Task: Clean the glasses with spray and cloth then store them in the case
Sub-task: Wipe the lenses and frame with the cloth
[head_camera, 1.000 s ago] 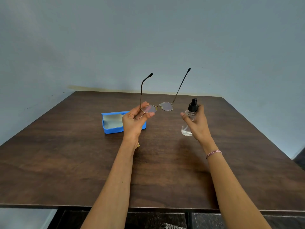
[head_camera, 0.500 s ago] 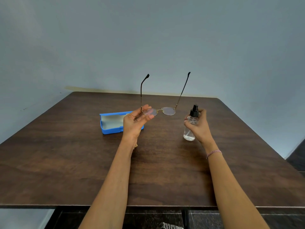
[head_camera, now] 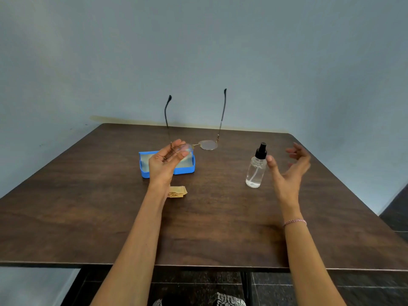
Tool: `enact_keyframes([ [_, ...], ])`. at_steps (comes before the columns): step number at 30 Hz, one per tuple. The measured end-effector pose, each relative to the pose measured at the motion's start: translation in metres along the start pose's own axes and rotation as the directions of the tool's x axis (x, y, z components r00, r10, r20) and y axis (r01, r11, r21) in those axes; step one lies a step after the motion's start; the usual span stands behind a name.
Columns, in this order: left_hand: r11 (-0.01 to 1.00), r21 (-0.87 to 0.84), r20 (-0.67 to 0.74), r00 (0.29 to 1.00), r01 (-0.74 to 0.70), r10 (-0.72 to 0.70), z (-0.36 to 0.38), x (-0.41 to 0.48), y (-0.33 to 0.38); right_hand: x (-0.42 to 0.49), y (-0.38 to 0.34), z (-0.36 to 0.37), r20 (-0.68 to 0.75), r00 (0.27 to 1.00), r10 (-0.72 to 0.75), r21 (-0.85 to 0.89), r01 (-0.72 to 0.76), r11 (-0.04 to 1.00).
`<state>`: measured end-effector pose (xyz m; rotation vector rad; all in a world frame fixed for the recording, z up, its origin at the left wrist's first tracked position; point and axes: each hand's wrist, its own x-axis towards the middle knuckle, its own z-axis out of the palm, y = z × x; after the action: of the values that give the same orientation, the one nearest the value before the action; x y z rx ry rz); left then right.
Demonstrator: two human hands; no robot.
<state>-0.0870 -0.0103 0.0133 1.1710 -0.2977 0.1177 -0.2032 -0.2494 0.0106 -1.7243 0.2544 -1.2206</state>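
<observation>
My left hand [head_camera: 164, 165] holds the thin gold-rimmed glasses [head_camera: 208, 145] by one lens rim, above the table, with both temples pointing up and away. The clear spray bottle [head_camera: 256, 168] with a black nozzle stands upright on the table. My right hand [head_camera: 291, 171] is just to its right, fingers spread, with nothing in it; the thumb tip is close to the bottle's shoulder. The open blue case [head_camera: 187, 170] lies behind my left hand, partly hidden by it. A folded tan cloth [head_camera: 177, 192] lies on the table beside my left wrist.
The dark wooden table [head_camera: 88, 206] stands against a pale blue wall. Its front edge runs near the bottom of the view, and dark floor tiles show below and at the far right.
My right hand has set the spray bottle down on the table and let go, opening beside it. The glasses have stayed in my left hand, tilted slightly.
</observation>
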Motion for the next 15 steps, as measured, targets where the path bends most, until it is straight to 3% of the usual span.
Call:
enact_keyframes([
  [3,0.999,0.014,-0.03,0.999,-0.034,0.034,-0.019,0.003,0.005,-0.021,-0.026,0.014,-0.009,0.988,-0.156,-0.028,0.155,0.987],
  [6,0.998,0.029,-0.053,0.997,-0.048,0.05,-0.028,0.001,0.006,-0.037,-0.04,0.054,0.315,0.921,-0.228,-0.091,0.268,0.959],
  [9,0.998,0.042,-0.082,0.996,-0.042,0.045,-0.031,-0.002,0.002,-0.052,-0.04,0.1,0.669,0.731,-0.134,-0.178,0.333,0.926],
  [15,0.996,0.089,-0.086,0.996,-0.027,0.035,-0.035,0.0,0.0,-0.071,-0.046,0.143,0.844,0.534,0.052,-0.335,0.447,0.83],
])
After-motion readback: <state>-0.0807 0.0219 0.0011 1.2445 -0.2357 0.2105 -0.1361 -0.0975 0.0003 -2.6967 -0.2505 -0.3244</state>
